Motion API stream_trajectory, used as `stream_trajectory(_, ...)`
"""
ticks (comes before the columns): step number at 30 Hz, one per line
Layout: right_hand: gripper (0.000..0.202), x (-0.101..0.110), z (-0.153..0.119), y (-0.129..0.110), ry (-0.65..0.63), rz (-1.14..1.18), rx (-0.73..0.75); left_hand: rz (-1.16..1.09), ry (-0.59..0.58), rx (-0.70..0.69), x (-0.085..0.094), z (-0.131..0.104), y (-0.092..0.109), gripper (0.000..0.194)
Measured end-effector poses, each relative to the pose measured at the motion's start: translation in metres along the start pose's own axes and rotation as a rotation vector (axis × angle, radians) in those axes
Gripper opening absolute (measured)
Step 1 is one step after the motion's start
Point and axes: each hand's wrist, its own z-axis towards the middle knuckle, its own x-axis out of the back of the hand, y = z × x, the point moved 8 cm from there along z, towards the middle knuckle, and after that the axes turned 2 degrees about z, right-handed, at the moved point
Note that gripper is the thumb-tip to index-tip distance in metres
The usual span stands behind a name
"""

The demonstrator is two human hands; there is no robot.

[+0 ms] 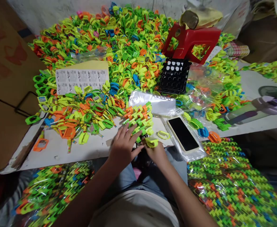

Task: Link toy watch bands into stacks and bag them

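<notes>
My left hand (124, 142) lies with fingers stretched out against the near left side of a block of toy watches (140, 119), packed in tight orange, yellow and green rows. Close beside it, my right hand (156, 154) is closed around a yellow toy watch (151, 142) at the block's front corner; some of its fingers are hidden. The two hands nearly meet at the table's front edge. A pale yellow loop-shaped piece (163, 135) rests just right of the block. Behind the block is a clear plastic bag (152, 104), lying flat.
A phone (183, 134) lies on plastic at the right. Farther back are a black tray (173, 75), a red stool (192, 41), a label sheet (81, 77) and a large heap of toy watches (129, 47). A bottle (254, 110) lies right; a cardboard box (10, 88) stands left.
</notes>
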Motion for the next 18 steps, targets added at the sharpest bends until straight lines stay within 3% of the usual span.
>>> stream_trajectory(5,0.02,-0.013,0.009,-0.008,-0.083,-0.196,0.069,-0.053,0.027,0.004,0.002,0.0,0.002,0.053)
stream_trajectory(11,0.029,-0.013,0.016,-0.029,-0.145,-0.093,0.159,-0.027,0.154,0.082,0.002,0.005,0.005,0.045)
stream_trajectory(18,0.026,-0.017,0.02,-0.033,-0.241,-0.176,0.144,0.025,0.022,0.124,0.0,0.011,0.006,0.047)
